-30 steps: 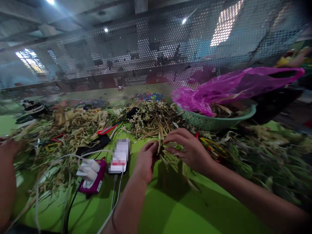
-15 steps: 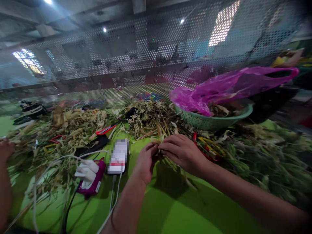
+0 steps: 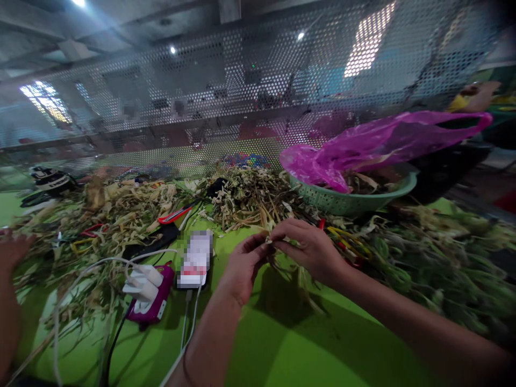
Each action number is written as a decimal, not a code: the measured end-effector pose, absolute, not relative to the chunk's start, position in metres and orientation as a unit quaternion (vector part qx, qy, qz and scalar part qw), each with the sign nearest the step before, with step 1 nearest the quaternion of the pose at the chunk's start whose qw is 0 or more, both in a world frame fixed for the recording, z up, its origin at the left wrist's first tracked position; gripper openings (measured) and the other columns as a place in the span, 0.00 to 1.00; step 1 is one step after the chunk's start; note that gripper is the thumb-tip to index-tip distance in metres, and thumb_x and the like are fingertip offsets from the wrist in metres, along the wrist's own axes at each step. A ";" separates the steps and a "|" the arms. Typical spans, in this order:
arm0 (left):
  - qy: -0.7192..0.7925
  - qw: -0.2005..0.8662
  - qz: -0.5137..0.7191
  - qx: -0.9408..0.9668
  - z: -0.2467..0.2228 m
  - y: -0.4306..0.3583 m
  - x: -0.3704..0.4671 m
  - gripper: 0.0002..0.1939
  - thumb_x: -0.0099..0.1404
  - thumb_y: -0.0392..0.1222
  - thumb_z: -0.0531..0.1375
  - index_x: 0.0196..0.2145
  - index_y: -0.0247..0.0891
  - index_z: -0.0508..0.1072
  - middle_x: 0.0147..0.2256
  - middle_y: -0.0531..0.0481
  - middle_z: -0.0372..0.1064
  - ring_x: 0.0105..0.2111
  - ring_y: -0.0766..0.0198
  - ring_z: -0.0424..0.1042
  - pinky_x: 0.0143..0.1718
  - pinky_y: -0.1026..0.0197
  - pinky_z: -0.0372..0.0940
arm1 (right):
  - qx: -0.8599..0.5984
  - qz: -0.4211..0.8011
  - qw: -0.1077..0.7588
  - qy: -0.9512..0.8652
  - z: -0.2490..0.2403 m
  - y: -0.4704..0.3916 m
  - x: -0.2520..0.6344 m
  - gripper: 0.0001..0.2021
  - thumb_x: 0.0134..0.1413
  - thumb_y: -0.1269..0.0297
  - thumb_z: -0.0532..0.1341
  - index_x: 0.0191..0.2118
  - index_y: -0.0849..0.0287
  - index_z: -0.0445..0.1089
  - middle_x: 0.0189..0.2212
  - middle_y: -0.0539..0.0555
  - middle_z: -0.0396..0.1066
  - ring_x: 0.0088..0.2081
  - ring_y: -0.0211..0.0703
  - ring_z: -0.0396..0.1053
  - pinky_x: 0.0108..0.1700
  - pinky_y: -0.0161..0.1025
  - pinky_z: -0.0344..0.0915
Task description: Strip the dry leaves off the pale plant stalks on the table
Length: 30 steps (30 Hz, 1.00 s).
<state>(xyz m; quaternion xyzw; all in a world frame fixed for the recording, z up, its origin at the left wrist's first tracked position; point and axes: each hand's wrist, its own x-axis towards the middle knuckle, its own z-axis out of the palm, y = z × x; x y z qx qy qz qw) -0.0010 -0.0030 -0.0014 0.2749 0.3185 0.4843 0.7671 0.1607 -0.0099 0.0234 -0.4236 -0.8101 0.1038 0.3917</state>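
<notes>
My left hand (image 3: pixel 246 264) and my right hand (image 3: pixel 308 244) meet over the green tabletop, fingertips pinched close together. Between them is a dried plant stem with pale, withered leaves (image 3: pixel 296 277) that hang down below my right hand. Fingers hide most of the part being held. Just beyond lies a heap of dry plant pieces (image 3: pixel 250 196). To the right of my right hand are tools with red and yellow handles (image 3: pixel 349 241), partly covered by greener plant stalks (image 3: pixel 427 263).
A green basket (image 3: pixel 358 201) holds dry scraps under a pink plastic bag (image 3: pixel 363 145). Left of my arm are a charging phone (image 3: pixel 196 260), a purple power strip (image 3: pixel 151 306) with cables and a red cutter (image 3: pixel 176 214). Another person's hand (image 3: pixel 14 247) rests at far left. Perforated metal panels stand behind.
My fingers have shifted slightly to the right on the stem, and my right hand has turned a little. At far left, the other person's hand has reached further into view.
</notes>
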 end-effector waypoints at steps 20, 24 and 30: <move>0.325 0.689 0.490 0.424 0.000 -0.004 0.000 0.11 0.54 0.42 0.65 0.34 0.34 0.74 0.30 0.51 0.69 0.31 0.68 0.64 0.36 0.65 0.58 | -0.480 0.302 0.482 -0.668 0.030 -0.011 0.153 0.06 0.51 0.61 0.62 0.33 0.58 0.69 0.28 0.51 0.70 0.32 0.41 0.67 0.37 0.37 0.65; 0.358 0.655 0.511 0.425 -0.003 -0.001 0.001 0.10 0.54 0.43 0.64 0.32 0.33 0.73 0.29 0.52 0.68 0.29 0.69 0.63 0.35 0.65 0.58 | -0.489 0.309 0.495 -0.648 0.028 -0.011 0.153 0.08 0.50 0.59 0.63 0.34 0.58 0.67 0.28 0.50 0.68 0.31 0.39 0.66 0.34 0.35 0.64; 0.367 0.612 0.535 0.452 -0.004 -0.001 0.004 0.09 0.55 0.40 0.64 0.33 0.35 0.71 0.32 0.50 0.71 0.33 0.66 0.67 0.40 0.61 0.61 | -0.517 0.247 0.453 -0.683 0.025 -0.016 0.152 0.08 0.51 0.59 0.62 0.29 0.58 0.67 0.24 0.49 0.67 0.27 0.38 0.64 0.30 0.34 0.61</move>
